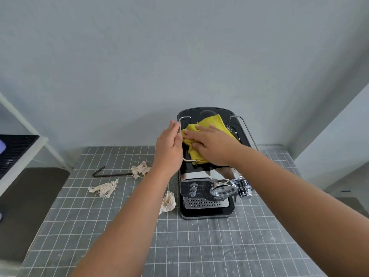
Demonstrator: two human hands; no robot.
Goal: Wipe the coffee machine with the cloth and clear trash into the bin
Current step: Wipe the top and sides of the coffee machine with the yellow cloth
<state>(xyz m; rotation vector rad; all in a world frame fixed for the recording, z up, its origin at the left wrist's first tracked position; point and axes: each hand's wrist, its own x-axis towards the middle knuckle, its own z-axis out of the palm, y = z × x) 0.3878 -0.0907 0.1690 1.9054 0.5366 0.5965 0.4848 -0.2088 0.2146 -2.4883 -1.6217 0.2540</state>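
A black and chrome coffee machine [207, 198] stands on the grey gridded table [199, 246], against the back wall. A yellow cloth [211, 121] lies on the machine's top. My right hand [213, 146] presses flat on the cloth with straight fingers. My left hand [169, 144] rests with straight fingers against the left chrome rail of the machine's top. Three crumpled beige tissues lie on the table: one [140, 169] at the back, one [104, 188] to the left, one [168, 202] beside the machine's base. No bin is in view.
A dark bent metal rod [107, 173] lies on the table next to the back tissue. A white shelf with a black mat [16, 148] stands at the left. A dark surface [26, 206] sits below the table's left edge.
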